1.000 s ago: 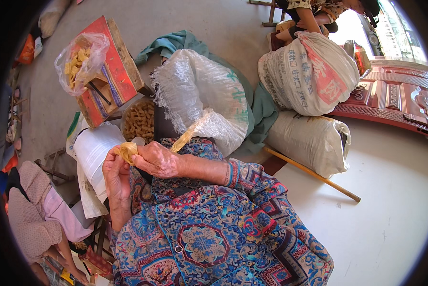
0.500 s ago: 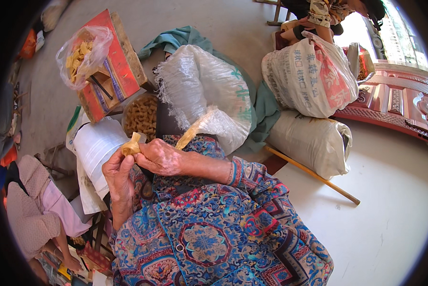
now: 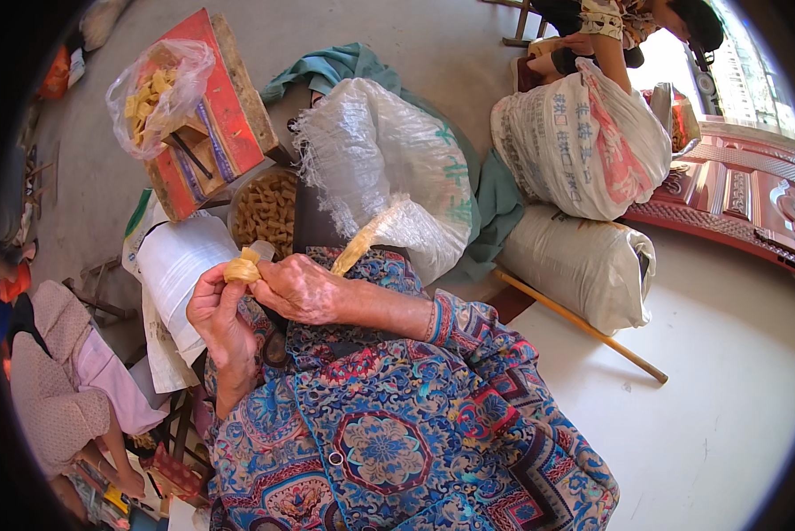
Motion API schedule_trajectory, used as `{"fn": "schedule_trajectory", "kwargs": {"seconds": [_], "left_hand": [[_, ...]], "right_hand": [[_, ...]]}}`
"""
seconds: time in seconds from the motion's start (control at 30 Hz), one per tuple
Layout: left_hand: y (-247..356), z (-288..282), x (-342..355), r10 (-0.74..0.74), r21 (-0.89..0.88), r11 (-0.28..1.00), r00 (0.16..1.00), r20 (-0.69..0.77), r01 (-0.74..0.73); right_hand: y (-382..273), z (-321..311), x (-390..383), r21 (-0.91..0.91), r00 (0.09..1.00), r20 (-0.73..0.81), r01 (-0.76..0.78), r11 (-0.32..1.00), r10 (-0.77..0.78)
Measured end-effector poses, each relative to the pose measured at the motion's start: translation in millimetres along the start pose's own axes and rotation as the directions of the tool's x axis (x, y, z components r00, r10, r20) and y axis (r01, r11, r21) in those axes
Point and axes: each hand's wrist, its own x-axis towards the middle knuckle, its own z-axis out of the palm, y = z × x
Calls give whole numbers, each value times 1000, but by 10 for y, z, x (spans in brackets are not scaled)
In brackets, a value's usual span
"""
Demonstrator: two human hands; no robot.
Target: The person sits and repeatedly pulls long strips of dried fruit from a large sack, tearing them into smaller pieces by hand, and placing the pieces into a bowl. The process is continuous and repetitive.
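Between my two hands is a small yellow folded piece (image 3: 242,268), looped like a knot of flat strip. My left hand (image 3: 221,326) pinches it from the left with thumb and fingertips. My right hand (image 3: 298,290) closes on its right side, and a short pale end shows above those fingers. A yellow strip bundle (image 3: 353,253) lies just beyond my right wrist, against a white woven sack (image 3: 389,150). Behind my hands stands a round container (image 3: 235,217) filled with similar yellow-brown pieces (image 3: 267,212).
A red wooden box (image 3: 238,106) carries a clear plastic bag (image 3: 189,57) of yellow pieces. A white bundle (image 3: 185,265) sits left of my hands. Stuffed sacks (image 3: 583,265) and a wooden stick (image 3: 583,327) lie right. Other people sit at far right (image 3: 605,44) and left (image 3: 65,389).
The yellow piece has turned between my fingers; its narrow upright end now leans right and the folded loop faces me. Both hands stay in nearly the same place, and the view has shifted slightly.
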Motion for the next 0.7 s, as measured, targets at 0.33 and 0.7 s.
{"fn": "schedule_trajectory", "kwargs": {"seconds": [0.33,0.7], "left_hand": [[309,-10,-7,-233,-405,852,934,272,331],[384,25,-21,-187,-451,762,824,534,465]], "right_hand": [[-227,-157,43,335,982,83,-187,923,169],[-190,-220,19,279,998,52,11,960,-27]]}}
